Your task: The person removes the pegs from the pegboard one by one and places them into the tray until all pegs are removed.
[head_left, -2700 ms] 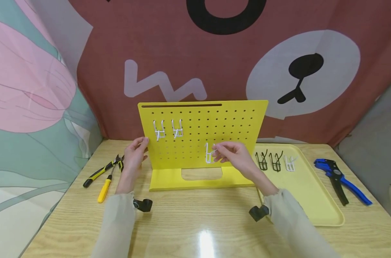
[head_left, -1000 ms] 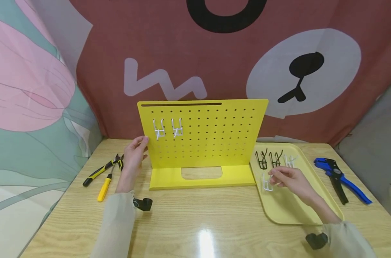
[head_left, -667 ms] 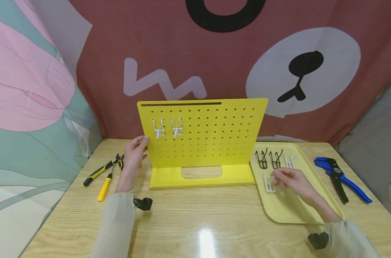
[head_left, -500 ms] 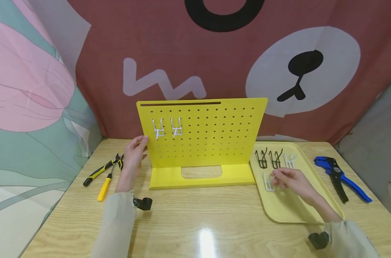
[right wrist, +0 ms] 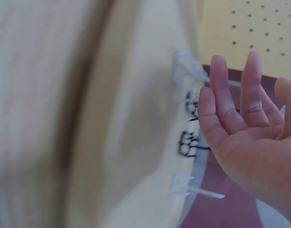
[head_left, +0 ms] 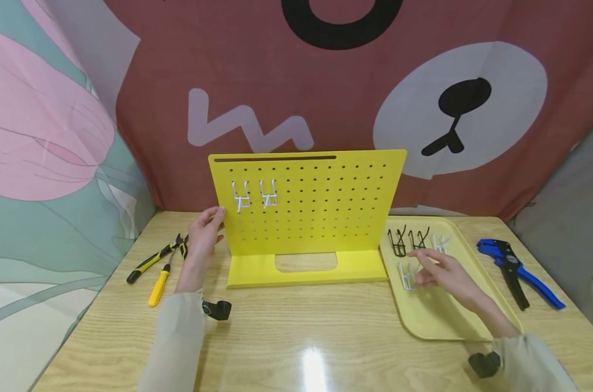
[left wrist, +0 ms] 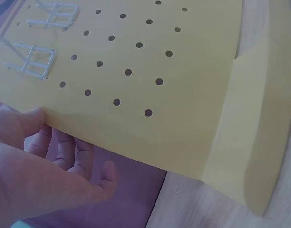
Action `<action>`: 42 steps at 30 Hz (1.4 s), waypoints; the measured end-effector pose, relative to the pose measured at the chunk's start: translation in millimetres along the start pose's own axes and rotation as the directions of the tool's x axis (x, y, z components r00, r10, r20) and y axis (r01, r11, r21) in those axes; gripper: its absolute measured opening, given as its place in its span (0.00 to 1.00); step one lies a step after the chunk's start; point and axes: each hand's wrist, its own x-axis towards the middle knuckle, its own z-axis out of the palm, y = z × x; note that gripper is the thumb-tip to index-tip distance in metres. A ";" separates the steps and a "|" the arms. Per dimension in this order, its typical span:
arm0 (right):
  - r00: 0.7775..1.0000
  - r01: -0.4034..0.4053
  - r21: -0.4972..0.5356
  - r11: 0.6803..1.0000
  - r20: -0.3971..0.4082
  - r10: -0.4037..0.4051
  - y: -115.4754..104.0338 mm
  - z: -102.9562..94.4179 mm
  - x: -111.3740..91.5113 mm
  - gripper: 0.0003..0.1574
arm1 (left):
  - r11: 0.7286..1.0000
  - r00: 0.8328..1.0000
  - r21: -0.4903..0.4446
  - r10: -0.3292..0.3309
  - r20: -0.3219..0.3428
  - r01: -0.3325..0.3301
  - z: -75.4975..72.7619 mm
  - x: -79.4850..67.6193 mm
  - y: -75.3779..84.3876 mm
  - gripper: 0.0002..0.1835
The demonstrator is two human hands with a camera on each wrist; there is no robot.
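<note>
One huge reddish-brown cloth point(head_left: 326, 92) with a cartoon face print hangs behind your table point(head_left: 267, 337), which has a pale wood-grain top and a shiny glare spot near the front edge. Next biggest is your yellow pegboard point(head_left: 321, 245), a thin flat sheet leaning back a bit on a bent base, with rows of round holes and a long slot along the top. Two white wire hooks point(head_left: 242, 199) hang side by side at its upper left.

Your pale yellow tray point(head_left: 453, 321) sits to the right, smooth with rounded corners and a raised rim. It's got four wire hooks in it: two black hooks point(head_left: 399, 247) and a white one in the back row, plus the near white hook point(head_left: 406, 279) in front of them.

Tools: blue-and-black hand tool point(head_left: 511, 261) right of the tray, yellow-and-black pliers point(head_left: 152, 265) on the left, yellow-handled screwdriver point(head_left: 158, 288) just beside them.

Your left hand point(head_left: 203, 234) grips the board's left edge, thumb on the front face, fingers behind. Your right hand point(head_left: 445, 276) is empty, fingers loose and apart over the tray, right by that near hook; can't tell if they're touching it.
</note>
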 end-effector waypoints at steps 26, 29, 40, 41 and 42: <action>0.998 0.056 0.160 0.986 -0.004 -0.056 -55.7 120.4 47.9 0.24 | 1.000 1.000 -0.021 -0.005 0.002 0.005 1.1 -0.9 -0.2 0.19; 0.996 0.089 0.170 0.981 -0.005 -0.089 -68.3 135.3 57.9 0.23 | 1.000 1.000 -0.021 -0.006 -0.004 0.006 0.3 -0.8 0.0 0.19; 0.984 0.140 0.211 0.967 0.076 -0.159 -117.9 177.5 86.9 0.21 | 1.000 1.000 -0.010 -0.008 -0.008 0.008 0.4 -1.3 1.0 0.20; 0.982 0.150 0.221 0.964 0.076 -0.170 -122.5 180.2 88.7 0.21 | 1.000 1.000 -0.007 -0.008 -0.007 0.008 0.3 -1.3 1.1 0.20; 0.980 0.162 0.227 0.960 0.075 -0.183 -127.0 182.8 90.6 0.21 | 1.000 1.000 -0.004 -0.007 -0.007 0.007 0.3 -1.4 1.2 0.21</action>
